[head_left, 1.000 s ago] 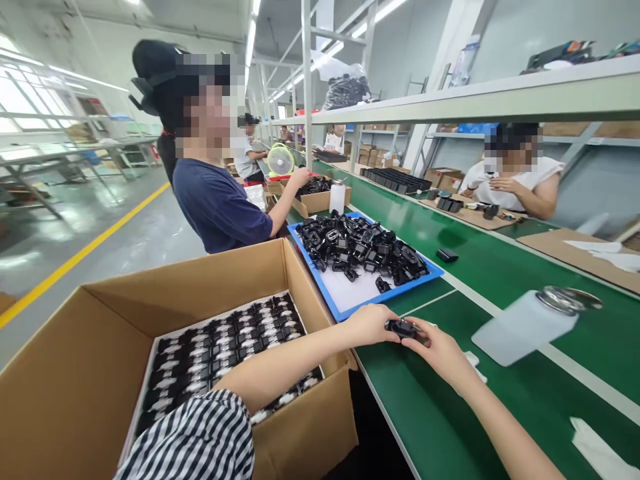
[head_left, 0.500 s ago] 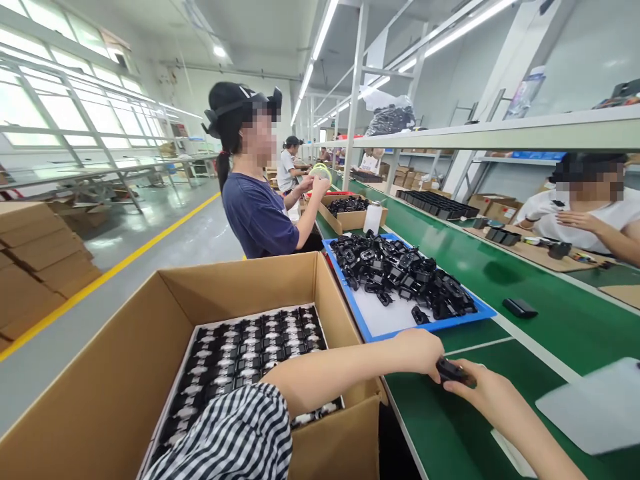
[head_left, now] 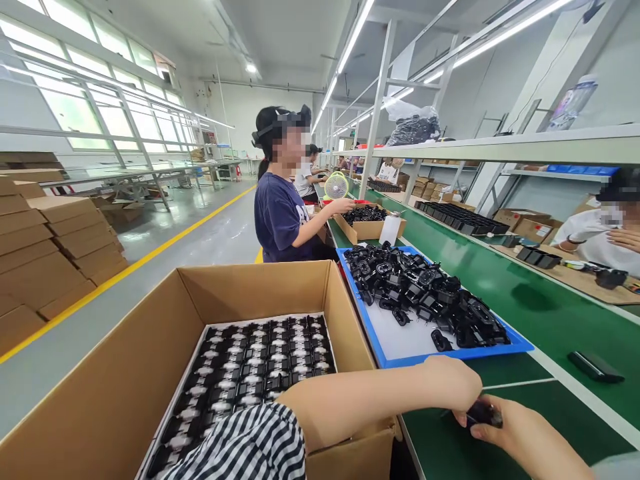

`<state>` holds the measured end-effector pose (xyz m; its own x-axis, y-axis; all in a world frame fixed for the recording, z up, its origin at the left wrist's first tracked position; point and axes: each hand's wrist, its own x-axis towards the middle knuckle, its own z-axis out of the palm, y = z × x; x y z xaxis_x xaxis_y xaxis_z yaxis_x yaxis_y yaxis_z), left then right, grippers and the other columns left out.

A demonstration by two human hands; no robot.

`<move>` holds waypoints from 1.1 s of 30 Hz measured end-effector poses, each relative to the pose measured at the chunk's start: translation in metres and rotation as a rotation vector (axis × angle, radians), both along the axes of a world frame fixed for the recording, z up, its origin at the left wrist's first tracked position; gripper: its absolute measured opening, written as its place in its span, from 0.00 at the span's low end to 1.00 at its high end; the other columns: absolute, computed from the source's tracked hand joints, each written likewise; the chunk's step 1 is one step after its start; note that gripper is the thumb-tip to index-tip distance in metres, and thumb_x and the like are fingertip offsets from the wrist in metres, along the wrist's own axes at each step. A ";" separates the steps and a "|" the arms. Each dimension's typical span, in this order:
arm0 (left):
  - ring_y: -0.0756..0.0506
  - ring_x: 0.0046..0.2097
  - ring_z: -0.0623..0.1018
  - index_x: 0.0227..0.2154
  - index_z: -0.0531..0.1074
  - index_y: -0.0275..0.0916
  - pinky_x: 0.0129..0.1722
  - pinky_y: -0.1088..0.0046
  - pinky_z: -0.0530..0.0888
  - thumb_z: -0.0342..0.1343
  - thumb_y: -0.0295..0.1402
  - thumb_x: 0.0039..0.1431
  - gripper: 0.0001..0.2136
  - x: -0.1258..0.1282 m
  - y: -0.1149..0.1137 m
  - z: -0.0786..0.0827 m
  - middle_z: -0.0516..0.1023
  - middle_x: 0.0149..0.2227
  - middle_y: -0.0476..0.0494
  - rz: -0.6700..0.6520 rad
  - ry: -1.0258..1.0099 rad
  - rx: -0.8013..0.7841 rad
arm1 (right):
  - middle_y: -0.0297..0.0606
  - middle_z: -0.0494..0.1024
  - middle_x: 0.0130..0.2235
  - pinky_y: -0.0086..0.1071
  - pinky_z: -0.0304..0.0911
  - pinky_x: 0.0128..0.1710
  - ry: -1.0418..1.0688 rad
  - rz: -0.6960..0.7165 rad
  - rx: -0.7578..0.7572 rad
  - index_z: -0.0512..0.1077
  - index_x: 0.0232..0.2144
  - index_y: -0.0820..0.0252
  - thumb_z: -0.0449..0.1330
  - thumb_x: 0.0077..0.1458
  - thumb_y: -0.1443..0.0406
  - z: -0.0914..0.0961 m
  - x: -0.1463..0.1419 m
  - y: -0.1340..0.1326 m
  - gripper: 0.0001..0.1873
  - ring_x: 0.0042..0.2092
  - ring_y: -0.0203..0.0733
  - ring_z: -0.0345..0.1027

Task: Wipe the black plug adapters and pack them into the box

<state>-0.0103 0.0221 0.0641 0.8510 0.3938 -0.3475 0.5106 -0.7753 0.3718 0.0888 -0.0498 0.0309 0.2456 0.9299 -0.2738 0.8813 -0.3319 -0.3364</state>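
Observation:
A small black plastic part (head_left: pixel 484 413) is between my two hands over the green table, partly covered by the fingers. My left hand (head_left: pixel 455 383) reaches across from the left in a striped sleeve, its fingers closed on the part's near left side. On the other side, my right hand (head_left: pixel 523 430) pinches the same part between thumb and fingers. Just beyond my hands lies a blue-rimmed tray (head_left: pixel 425 359) with a heap of similar black parts (head_left: pixel 420 293). Below my left forearm stands an open cardboard box (head_left: pixel 260 287) with rows of black parts (head_left: pixel 265 353).
A black piece (head_left: pixel 595 367) lies on the green table (head_left: pixel 530 320) at right. Past the tray are a white bottle (head_left: pixel 390 229), a carton of black parts (head_left: pixel 367 230) and a yellow-green fan (head_left: pixel 337 187). Co-workers sit ahead and across. Stacked cartons (head_left: pixel 65 247) stand at left.
The view has swung left, so most things appear farther right. My hands keep hold of the black part, which appears lower and turned. The co-worker ahead has moved a hand from the fan toward the carton.

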 end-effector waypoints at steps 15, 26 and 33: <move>0.48 0.28 0.71 0.30 0.67 0.33 0.24 0.77 0.66 0.57 0.36 0.34 0.16 -0.009 -0.002 -0.005 0.71 0.21 0.47 -0.081 0.029 -0.030 | 0.30 0.72 0.22 0.28 0.57 0.24 0.122 -0.022 0.102 0.62 0.16 0.55 0.53 0.33 0.61 0.005 -0.002 -0.014 0.05 0.28 0.43 0.66; 0.43 0.35 0.71 0.34 0.68 0.35 0.29 0.73 0.67 0.55 0.38 0.38 0.17 -0.015 -0.012 -0.014 0.72 0.33 0.41 -0.007 -0.099 0.150 | 0.41 0.71 0.35 0.30 0.57 0.31 -0.136 0.030 -0.041 0.67 0.31 0.63 0.58 0.36 0.69 0.034 -0.018 -0.030 0.14 0.37 0.46 0.63; 0.43 0.40 0.69 0.39 0.66 0.41 0.39 0.70 0.65 0.53 0.44 0.37 0.23 -0.012 0.003 -0.042 0.70 0.39 0.45 -0.001 -0.322 -0.063 | 0.35 0.72 0.28 0.29 0.58 0.25 -0.079 -0.663 0.074 0.69 0.27 0.57 0.50 0.46 0.56 0.103 0.074 -0.128 0.13 0.28 0.41 0.65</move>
